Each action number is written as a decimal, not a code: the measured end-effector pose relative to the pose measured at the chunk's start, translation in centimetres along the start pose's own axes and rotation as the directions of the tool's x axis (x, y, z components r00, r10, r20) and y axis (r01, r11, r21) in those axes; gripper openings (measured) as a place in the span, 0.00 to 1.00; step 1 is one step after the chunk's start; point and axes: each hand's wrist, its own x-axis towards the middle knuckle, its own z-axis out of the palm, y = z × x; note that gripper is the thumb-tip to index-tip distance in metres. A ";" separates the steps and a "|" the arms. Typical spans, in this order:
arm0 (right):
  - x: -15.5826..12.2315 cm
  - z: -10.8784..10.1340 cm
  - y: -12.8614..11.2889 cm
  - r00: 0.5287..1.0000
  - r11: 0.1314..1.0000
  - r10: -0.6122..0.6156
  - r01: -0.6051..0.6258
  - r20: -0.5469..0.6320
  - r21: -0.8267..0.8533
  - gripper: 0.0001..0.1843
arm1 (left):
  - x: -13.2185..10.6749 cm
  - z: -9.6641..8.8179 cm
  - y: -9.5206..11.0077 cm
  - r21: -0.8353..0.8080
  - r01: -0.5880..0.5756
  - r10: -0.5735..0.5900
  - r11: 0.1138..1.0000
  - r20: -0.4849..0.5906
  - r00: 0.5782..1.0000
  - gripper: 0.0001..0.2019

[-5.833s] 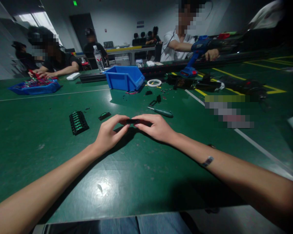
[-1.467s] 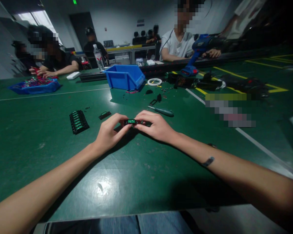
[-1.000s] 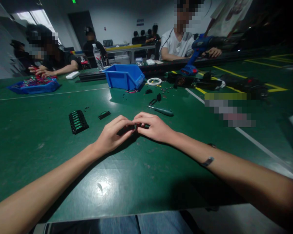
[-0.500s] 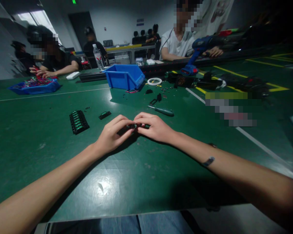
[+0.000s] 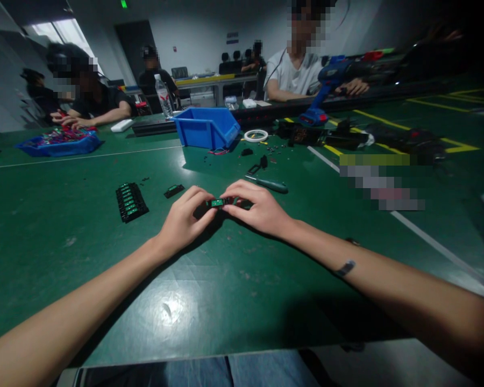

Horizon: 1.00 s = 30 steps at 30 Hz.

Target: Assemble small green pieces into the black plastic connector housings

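Observation:
Between my two hands is a small black part with a green circuit board [image 5: 216, 203], its green face showing. The fingers and thumb of my left hand [image 5: 187, 215] pinch its left end. My right hand [image 5: 258, 207] grips the right end, partly hiding it. A similar black and green part [image 5: 174, 191] lies on the table just beyond my left hand. Further left, a row of several such parts [image 5: 131, 202] sits packed side by side. Past my right hand lies a screwdriver [image 5: 268, 184] with a dark green handle.
A blue open bin [image 5: 205, 128] stands beyond my hands, a white tape ring [image 5: 256, 135] beside it. Small screws and black bits are scattered nearby. A blue power drill [image 5: 320, 91] is at back right. A co-worker at left handles wires by a blue tray [image 5: 60, 145].
The held part has turned so that its green board now shows. My left fingers have drawn back slightly to the left along it. The things on the table stay put.

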 end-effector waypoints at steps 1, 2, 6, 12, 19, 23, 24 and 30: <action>0.0 0.0 0.0 1.000 1.000 -0.005 0.005 -0.003 -0.002 0.09 | 0.0 0.0 0.0 0.007 0.003 -0.003 1.000 0.008 1.000 0.07; 0.0 0.0 -0.1 1.000 1.000 -0.012 0.012 -0.004 -0.003 0.09 | 0.0 0.0 0.0 0.014 0.006 -0.006 1.000 0.016 1.000 0.07; 0.0 -0.1 -0.4 0.999 0.999 -0.042 0.042 0.016 0.013 0.09 | -0.1 0.0 -0.1 0.017 0.009 -0.010 1.000 0.056 0.998 0.06; -0.1 0.1 -0.5 0.996 0.997 -0.077 0.076 0.038 0.028 0.11 | -0.1 0.1 -0.3 -0.029 -0.040 0.042 0.999 0.076 0.996 0.06; -0.1 0.0 -0.6 0.996 0.996 -0.077 0.075 0.052 0.048 0.13 | -0.1 -0.1 -0.2 -0.037 -0.072 0.074 0.997 0.069 0.995 0.07; -0.1 0.0 -0.6 0.997 0.998 -0.046 0.043 0.061 0.043 0.17 | -0.1 -0.1 -0.2 -0.048 -0.083 0.086 0.995 0.059 0.995 0.08; -0.1 0.0 -0.6 0.998 0.999 -0.032 0.030 0.062 0.039 0.17 | -0.1 -0.2 -0.1 -0.053 -0.085 0.088 0.995 0.053 0.995 0.08; -0.1 -0.1 -0.6 0.995 1.000 0.014 -0.016 0.095 0.016 0.19 | 0.0 -0.2 0.3 -0.067 -0.062 0.063 0.996 0.012 0.998 0.08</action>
